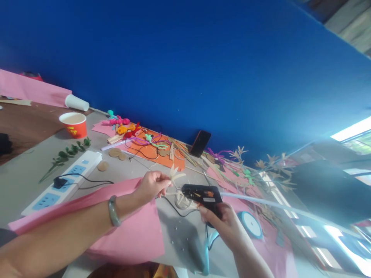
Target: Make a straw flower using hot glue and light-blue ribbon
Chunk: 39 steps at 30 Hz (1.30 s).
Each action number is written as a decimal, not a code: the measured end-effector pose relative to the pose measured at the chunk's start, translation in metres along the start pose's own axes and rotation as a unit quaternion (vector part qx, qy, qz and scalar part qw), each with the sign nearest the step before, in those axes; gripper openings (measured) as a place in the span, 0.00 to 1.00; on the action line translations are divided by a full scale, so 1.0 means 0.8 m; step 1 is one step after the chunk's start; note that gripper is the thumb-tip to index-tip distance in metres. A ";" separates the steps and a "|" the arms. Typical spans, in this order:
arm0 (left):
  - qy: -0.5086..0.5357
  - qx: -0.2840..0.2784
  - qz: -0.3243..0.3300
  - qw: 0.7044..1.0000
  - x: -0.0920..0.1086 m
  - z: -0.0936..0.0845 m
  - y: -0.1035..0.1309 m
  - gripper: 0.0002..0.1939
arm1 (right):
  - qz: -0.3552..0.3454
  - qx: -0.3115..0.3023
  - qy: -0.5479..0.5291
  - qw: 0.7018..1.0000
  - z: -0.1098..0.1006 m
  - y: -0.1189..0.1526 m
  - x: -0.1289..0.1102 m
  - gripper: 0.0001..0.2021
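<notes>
Hazards, left to right:
- Power strip (48, 200), beside your left forearm, a black plug (60, 182) seated in it. Its cord runs toward your work; a snag could tug whatever it feeds. You cannot confirm from here that it is the gun's.
- Left hand (153, 184), fingertips pinching a pale, pointed-petal flower (174, 175) above the table. The grip is small; the flower could twist or slip if pushed.
- Glue gun (207, 195), gripped in your right hand (218, 220), nozzle toward the flower and near your left fingers. If hot, a slip could burn you; a drip could land on the clear ring (182, 200) below.
- Translucent rod (255, 199), extending rightward from the gun's rear. Being long, it could catch the dried stems (274, 170) if you swing the gun.

Surroundings, left to right:
- Green sprig (66, 154), lying behind the strip.
- Red paper cup (74, 125), upright; white cup (77, 103) on its side beyond.
- Pink sheet (130, 243), under your left forearm.
- Orange sheet (176, 164), strewn with craft pieces.
- Phone (200, 143), propped against the blue wall (185, 65).
- Blue-rimmed reel (251, 225), right of your right hand, limiting room there.
</notes>
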<state>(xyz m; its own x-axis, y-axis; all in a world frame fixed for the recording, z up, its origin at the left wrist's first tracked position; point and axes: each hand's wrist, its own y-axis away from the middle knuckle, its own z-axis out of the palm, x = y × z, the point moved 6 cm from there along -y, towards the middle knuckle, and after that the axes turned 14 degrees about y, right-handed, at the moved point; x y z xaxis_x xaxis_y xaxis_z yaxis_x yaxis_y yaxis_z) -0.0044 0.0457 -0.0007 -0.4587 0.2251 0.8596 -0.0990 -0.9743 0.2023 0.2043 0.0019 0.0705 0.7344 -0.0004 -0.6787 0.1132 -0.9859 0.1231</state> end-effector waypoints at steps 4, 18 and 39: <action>-0.005 0.005 -0.006 1.000 0.002 0.000 0.002 0.04 | -0.043 0.022 0.066 0.997 0.006 -0.007 -0.014 0.20; 0.014 -0.013 0.004 1.000 0.000 0.000 0.000 0.06 | -0.115 0.081 0.152 0.978 0.004 -0.012 -0.040 0.19; 0.041 -0.053 0.002 0.998 0.005 0.008 0.003 0.06 | -0.191 0.126 0.305 0.925 0.006 -0.005 -0.047 0.19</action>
<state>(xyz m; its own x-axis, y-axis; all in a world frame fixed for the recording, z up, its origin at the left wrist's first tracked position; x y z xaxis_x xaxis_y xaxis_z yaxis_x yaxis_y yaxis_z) -0.0008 0.0447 0.0065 -0.5302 0.2250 0.8175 -0.1889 -0.9713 0.1448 0.1728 0.0049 0.0923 0.9228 0.3737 -0.0938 0.3386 -0.9028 -0.2653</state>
